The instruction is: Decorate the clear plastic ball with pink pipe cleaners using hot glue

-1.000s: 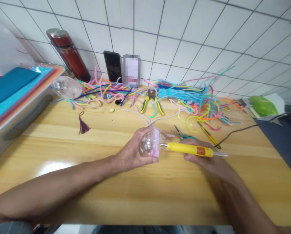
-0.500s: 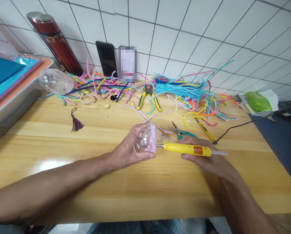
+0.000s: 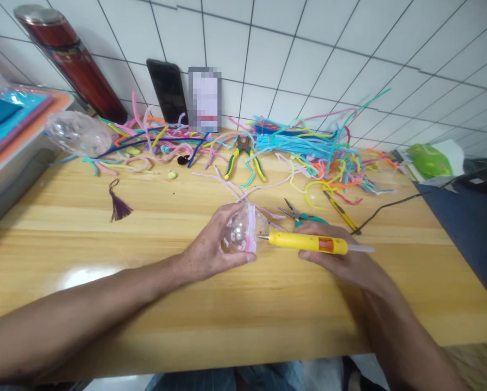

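Note:
My left hand point(image 3: 208, 244) is closed around a clear plastic ball point(image 3: 236, 231) just above the wooden table. A lilac pipe cleaner point(image 3: 252, 222) runs down across the ball, with a pinkish patch near its lower end. In my right hand point(image 3: 337, 260) lies a yellow hot glue gun point(image 3: 298, 241), a pale glue stick poking out of its back end. Its metal nozzle points left and is at the lilac strip; whether it touches I cannot tell. Beyond my right hand are green-handled needle-nose pliers point(image 3: 300, 216), partly covered by the fingers.
Several loose pipe cleaners point(image 3: 296, 144) lie along the tiled wall, with yellow-green pliers point(image 3: 245, 155) among them. A utility knife point(image 3: 341, 212) and black cord point(image 3: 390, 205) are at right. At left are a purple tassel point(image 3: 119, 203), clear plastic piece point(image 3: 78, 133) and red thermos point(image 3: 72, 62). Two phones point(image 3: 167, 92) lean upright.
The whole view has shifted slightly, so things appear a little further left and higher. Both hands keep their holds, and the glue gun's nozzle stays at the lilac strip.

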The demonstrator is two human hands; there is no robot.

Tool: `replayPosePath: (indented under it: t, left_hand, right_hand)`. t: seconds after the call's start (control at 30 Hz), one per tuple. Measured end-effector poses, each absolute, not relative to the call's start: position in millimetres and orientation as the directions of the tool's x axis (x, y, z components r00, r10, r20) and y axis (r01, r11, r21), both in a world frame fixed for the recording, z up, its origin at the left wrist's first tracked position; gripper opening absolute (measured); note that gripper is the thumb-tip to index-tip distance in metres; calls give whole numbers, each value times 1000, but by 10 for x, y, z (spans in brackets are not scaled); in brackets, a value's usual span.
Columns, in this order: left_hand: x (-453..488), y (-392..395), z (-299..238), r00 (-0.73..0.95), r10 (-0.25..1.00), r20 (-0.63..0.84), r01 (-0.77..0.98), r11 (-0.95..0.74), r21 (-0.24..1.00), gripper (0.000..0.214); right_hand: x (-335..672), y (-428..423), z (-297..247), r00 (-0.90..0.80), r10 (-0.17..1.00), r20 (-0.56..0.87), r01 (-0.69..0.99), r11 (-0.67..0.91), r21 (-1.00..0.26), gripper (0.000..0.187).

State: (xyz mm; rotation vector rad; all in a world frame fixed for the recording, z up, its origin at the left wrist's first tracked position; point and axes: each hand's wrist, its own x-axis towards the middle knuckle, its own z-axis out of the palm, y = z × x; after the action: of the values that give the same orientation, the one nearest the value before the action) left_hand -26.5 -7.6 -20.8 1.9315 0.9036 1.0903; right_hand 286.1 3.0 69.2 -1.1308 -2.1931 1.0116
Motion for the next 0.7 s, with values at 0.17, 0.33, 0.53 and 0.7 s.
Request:
replayPosePath:
  t: [0.17, 0.33, 0.53, 0.7]
  left_hand:
    - [-252, -74, -214, 385, 836, 392, 221, -496, 840, 100]
    - [-253, -74, -225, 375, 831, 410, 210, -507, 836, 101]
    - [-262, -67, -238, 377, 829, 414, 222, -515, 828, 102]
    - [-259, -66, -219, 385, 825, 413, 221, -517, 827, 103]
  right_hand:
    - [2862, 28, 703, -545, 835, 74, 479, 383, -790, 9]
    - [2865, 22, 688, -537, 840, 72, 497, 384, -778, 12]
    - [2860, 15, 686, -542, 836, 78, 502, 397, -768, 12]
    - [2834, 15, 700, -537, 842, 61, 520, 387, -761, 13]
